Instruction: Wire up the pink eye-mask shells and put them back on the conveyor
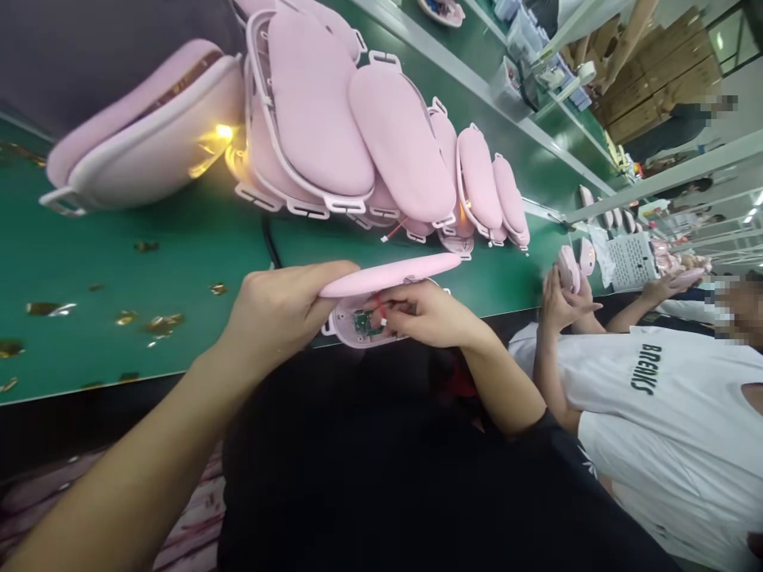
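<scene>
My left hand (pixel 292 306) is closed around the end of a pink padded cover (pixel 393 276), which it holds tilted up over a pale pink plastic shell (pixel 361 340). Inside the shell a green circuit board (pixel 363 322) shows. My right hand (pixel 426 310) reaches in between cover and shell, its fingers pinched on a thin red cable (pixel 377 302). A small white connector (pixel 383 322) hangs at the cable's end, just below the fingertips. The far part of the shell is hidden behind my right hand.
Several pink padded shells (pixel 405 143) are stacked along the green table (pixel 196 246); one (pixel 155 135) stands at the left near a glowing light (pixel 224 131). Scraps of gold film (pixel 162 324) lie at the left. On the right a co-worker (pixel 656 397) handles another pink piece (pixel 569 268).
</scene>
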`<state>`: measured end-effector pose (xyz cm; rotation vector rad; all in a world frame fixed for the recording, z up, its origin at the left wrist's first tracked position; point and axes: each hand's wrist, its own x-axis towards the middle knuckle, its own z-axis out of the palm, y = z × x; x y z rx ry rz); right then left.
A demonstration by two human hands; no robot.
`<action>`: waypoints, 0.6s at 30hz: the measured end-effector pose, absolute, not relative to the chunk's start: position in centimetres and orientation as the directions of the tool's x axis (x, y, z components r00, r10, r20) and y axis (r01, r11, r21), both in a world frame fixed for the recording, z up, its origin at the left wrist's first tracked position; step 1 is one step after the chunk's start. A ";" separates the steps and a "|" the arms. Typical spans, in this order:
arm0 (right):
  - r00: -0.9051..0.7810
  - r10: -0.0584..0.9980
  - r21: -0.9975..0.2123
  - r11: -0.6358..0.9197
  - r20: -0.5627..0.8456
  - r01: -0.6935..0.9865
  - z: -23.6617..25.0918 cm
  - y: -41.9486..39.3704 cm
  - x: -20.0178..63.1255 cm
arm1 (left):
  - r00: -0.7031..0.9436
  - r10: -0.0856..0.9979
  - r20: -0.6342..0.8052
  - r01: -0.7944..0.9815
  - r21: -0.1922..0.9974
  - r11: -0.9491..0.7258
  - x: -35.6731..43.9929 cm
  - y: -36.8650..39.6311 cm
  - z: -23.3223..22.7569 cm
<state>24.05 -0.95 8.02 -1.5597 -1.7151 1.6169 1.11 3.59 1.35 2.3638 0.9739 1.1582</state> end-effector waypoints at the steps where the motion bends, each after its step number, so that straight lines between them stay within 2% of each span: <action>1: -0.366 0.802 -0.857 -0.324 -0.473 0.400 7.9 -1.0 24.2 | 0.425 0.705 0.568 0.433 0.556 -0.709 1.1 3.6 1.4; 4: -0.424 0.726 -0.836 -0.515 -0.542 0.188 7.6 -1.0 24.9 | 0.414 0.700 0.581 0.434 0.550 -0.713 1.1 3.5 1.4; 7: -0.416 0.722 -0.805 -0.591 -0.553 0.047 7.5 -1.1 25.5 | 0.403 0.693 0.598 0.421 0.551 -0.721 1.0 3.4 1.4; 18: -0.491 0.677 -0.806 -0.583 -0.549 0.097 7.8 -0.2 25.5 | 0.369 0.727 0.579 0.433 0.585 -0.686 0.9 3.1 1.0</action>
